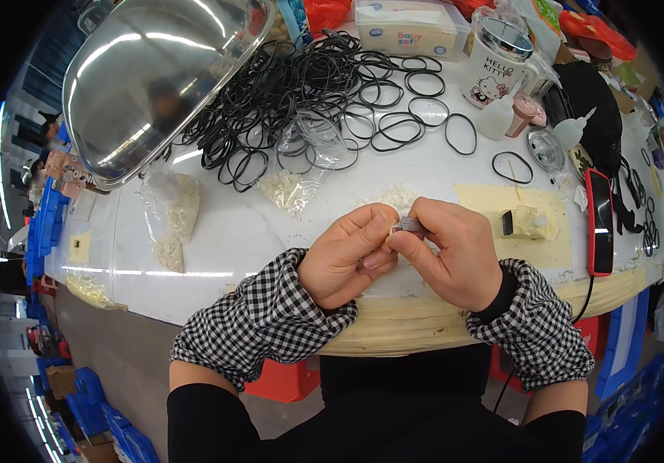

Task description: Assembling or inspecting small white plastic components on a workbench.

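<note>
Both hands meet above the white table (232, 224) near its front edge. My left hand (347, 251) is closed in a pinch, thumb against forefinger, on a tiny pale piece mostly hidden by the fingertips. Between the thumb and curled fingers of my right hand (459, 251) is a small grey flat metal-looking piece (411, 224), its end touching the left fingertips. Its kind is not clear. Just beyond the fingers lies a scatter of small whitish bits (395, 194). Checked black-and-white sleeve covers (259, 316) wrap both forearms.
A heap of black rubber-like rings (278, 100) spreads across the back, beside a large shiny metal bowl (155, 85). Bags of pale bits (174, 220) lie to the left. At right are a taped block (529, 222), a red-edged phone (599, 224) with a cable and a lidded mug (495, 65).
</note>
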`<state>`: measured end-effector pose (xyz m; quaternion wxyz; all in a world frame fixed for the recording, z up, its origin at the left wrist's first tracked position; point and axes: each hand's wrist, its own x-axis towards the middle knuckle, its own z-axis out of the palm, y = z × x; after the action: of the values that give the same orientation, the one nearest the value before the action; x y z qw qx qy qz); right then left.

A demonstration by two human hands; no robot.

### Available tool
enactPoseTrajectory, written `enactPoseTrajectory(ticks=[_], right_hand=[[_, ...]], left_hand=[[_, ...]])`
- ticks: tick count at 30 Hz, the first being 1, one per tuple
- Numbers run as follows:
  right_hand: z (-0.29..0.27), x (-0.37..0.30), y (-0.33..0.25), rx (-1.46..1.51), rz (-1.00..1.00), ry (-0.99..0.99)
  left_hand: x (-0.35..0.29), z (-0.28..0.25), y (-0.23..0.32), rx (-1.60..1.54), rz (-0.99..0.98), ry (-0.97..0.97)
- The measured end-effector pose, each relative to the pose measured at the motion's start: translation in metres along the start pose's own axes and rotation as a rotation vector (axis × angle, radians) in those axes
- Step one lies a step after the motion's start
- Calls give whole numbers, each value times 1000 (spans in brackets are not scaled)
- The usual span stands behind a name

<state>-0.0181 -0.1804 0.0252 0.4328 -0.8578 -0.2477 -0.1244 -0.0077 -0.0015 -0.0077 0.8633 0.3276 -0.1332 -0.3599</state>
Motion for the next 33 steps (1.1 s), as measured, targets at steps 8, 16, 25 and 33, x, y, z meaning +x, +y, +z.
enactPoseTrajectory(ticks=[8, 16, 25, 33], right_hand=[[-3, 0, -2, -9, 2, -42], [0, -1, -1, 29, 38, -30], [2, -3, -6, 104, 126, -70], [3, -2, -6, 102, 104, -39]], left_hand=[[0, 4, 1, -31, 16, 23], [-1, -2, -2, -40, 33, -9], [1, 13, 1, 51, 38, 141], [0, 11, 2, 46, 45, 94]])
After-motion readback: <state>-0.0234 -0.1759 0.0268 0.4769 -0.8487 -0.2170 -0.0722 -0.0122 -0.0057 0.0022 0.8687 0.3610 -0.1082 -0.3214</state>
